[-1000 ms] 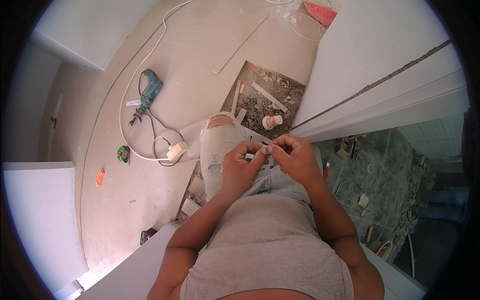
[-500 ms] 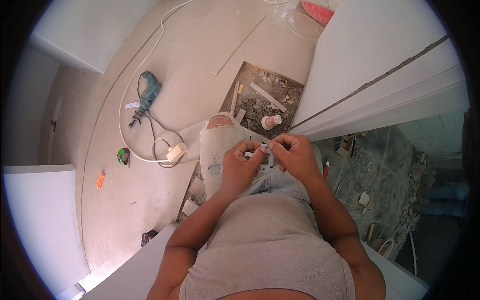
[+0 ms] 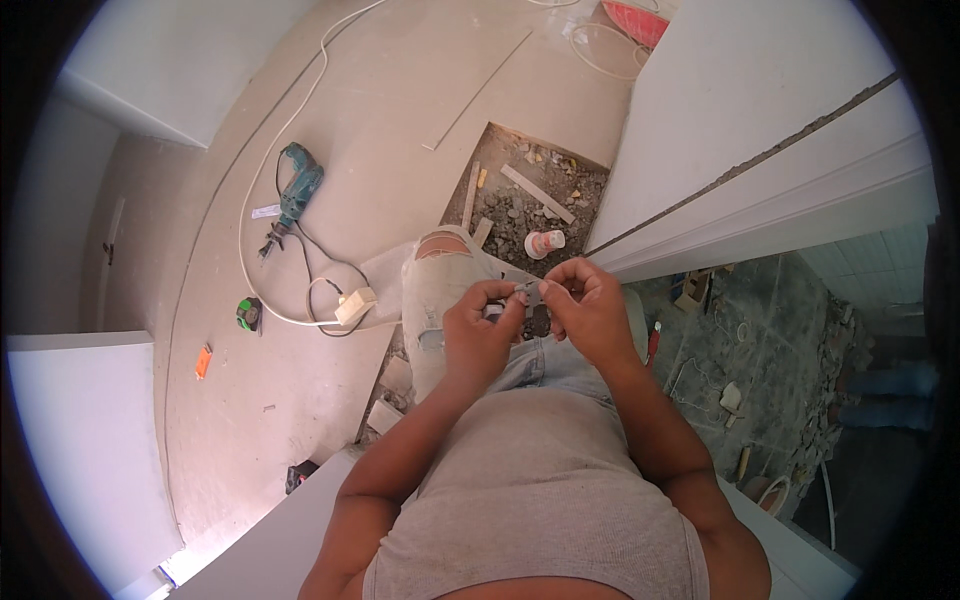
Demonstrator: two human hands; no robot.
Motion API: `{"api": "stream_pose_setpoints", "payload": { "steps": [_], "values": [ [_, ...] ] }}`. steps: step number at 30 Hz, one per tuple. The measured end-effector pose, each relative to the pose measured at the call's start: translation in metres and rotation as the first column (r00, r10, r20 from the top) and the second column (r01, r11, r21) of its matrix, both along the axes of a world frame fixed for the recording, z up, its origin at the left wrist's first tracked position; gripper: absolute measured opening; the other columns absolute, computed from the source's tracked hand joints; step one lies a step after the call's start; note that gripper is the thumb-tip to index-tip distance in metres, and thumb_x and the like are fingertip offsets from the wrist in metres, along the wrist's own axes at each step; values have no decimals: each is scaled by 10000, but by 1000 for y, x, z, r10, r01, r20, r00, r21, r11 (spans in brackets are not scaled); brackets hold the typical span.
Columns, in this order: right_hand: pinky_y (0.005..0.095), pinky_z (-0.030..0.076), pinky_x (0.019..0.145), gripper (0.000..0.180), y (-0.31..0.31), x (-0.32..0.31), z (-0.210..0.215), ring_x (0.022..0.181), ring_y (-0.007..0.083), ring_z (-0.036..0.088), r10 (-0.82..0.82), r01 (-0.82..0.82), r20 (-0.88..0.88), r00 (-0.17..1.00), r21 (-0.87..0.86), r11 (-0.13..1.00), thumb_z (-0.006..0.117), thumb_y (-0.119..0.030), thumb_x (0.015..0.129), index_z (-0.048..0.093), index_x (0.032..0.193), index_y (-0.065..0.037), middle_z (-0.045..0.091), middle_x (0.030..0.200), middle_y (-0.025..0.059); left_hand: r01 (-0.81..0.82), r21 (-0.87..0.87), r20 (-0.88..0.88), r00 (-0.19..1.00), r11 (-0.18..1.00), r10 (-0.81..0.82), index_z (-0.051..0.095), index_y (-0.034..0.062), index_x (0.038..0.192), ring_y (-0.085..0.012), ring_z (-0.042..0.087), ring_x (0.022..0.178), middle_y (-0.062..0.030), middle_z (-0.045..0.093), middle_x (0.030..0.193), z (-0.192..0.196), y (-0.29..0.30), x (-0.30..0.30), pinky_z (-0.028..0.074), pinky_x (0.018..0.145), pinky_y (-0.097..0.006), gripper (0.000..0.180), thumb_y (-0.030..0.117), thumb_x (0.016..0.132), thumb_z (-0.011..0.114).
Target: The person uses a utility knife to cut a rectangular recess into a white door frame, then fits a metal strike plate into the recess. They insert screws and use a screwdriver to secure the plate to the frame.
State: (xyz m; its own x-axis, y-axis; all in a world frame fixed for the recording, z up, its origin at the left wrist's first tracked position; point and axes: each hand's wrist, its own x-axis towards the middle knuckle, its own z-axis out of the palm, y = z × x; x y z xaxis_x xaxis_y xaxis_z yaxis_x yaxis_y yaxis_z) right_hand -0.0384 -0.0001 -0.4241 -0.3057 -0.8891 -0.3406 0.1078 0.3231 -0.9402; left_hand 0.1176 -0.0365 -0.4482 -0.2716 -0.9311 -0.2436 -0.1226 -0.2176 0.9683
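Observation:
Over my lap, my left hand (image 3: 484, 326) and my right hand (image 3: 588, 308) are close together, both in a pinch. Between the fingertips is a small pale grey piece (image 3: 533, 292), too small to name. The left thumb and forefinger close on one side of it. My right thumb and forefinger pinch at its other side, and whether they grip the same piece or a finer part is unclear. Beneath the hands are my torn pale jeans (image 3: 437, 270). Just beyond them, a white and orange pipe stub (image 3: 544, 243) sticks up from a rubble-filled floor pit (image 3: 515, 205).
To the left lie a teal power drill (image 3: 299, 188), a cream socket block (image 3: 355, 305) on a white cord, a green tape measure (image 3: 248, 315) and an orange item (image 3: 203, 362). A white wall (image 3: 740, 110) rises at right. Dark tiles (image 3: 690, 350) hold debris and a red-handled tool (image 3: 654, 342).
My right fingers have lifted slightly, and more of the grey piece shows between the hands. The hands otherwise stay over my lap.

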Motion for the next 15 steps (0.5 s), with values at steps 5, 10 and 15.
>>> {"api": "stream_pose_setpoints", "payload": {
  "steps": [5,10,15],
  "values": [
    [226,439,442,120,0,0,-1,515,55,555,-7,6,79,997,17,1000,675,-105,941,648,934,12,634,719,23,84,-601,126,992,795,-9,694,19,1063,-215,723,768,-136,729,963,-19,-1,0,562,635,-302,174,60,897,723],
    [242,445,401,113,0,-1,-3,480,70,542,-36,35,97,995,15,999,684,-76,943,641,944,28,635,715,37,133,-679,196,981,722,4,698,38,1042,-280,737,826,-149,727,1033,-18,-1,-2,592,678,-347,181,55,869,744],
    [253,453,419,127,2,-4,-2,490,84,559,-43,33,183,982,56,998,643,-101,955,639,926,22,642,719,55,249,-757,318,948,605,8,712,29,1061,-284,742,854,-151,727,1070,-19,1,-1,606,707,-347,238,11,830,767]
  ]
}}
